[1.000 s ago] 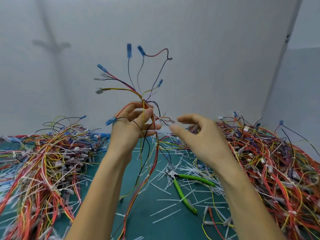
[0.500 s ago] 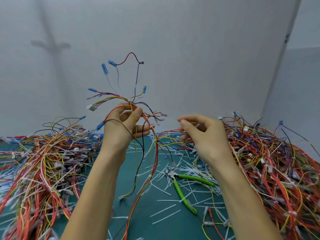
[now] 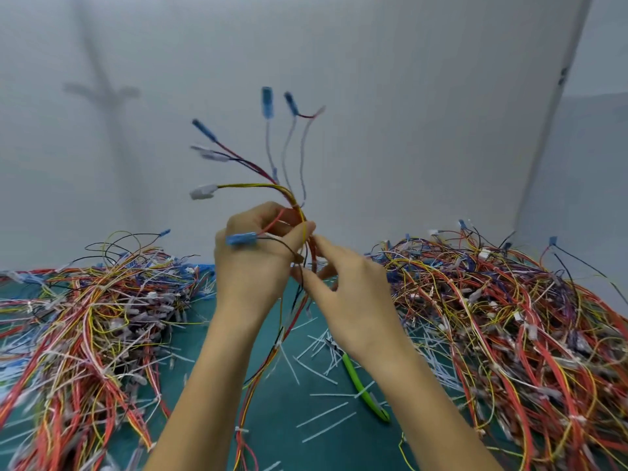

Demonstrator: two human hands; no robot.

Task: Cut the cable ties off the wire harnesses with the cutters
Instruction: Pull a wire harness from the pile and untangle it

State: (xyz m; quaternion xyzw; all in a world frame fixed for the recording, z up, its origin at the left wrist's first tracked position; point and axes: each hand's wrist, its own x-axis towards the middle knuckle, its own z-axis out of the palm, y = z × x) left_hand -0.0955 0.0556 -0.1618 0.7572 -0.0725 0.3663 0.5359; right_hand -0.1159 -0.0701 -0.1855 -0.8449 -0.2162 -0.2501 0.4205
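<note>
A tangled left pile (image 3: 85,317) of red, yellow and white wires lies at 9 o'clock on the green table (image 3: 272,419). Right of it, the left hand (image 3: 251,266) is raised with its fingers curled round one wire harness (image 3: 258,186). The harness's branches and blue plugs fan up toward 12 o'clock, and its tail hangs down toward 7 o'clock onto the table, where a white cable tie (image 3: 242,430) shows on it. The right hand (image 3: 350,300) is just beside the left, its thumb and fingertips narrowed to a pinch on the strands directly below the left hand's grip; whether a tie sits right there is too blurred to tell. The cutters (image 3: 363,389) lie on the table among cut tie scraps (image 3: 323,416), at about 5 o'clock from the right hand and partly under that forearm. Their long axis runs from 11 to 5 o'clock, nose away from the person and green handles toward them. Neither hand holds them. They are much nearer the right hand, so the likely next move is for it to let go, drop toward 5 o'clock and take the handles while the left hand holds the harness up. A larger right pile (image 3: 509,317) fills 3 o'clock.
</note>
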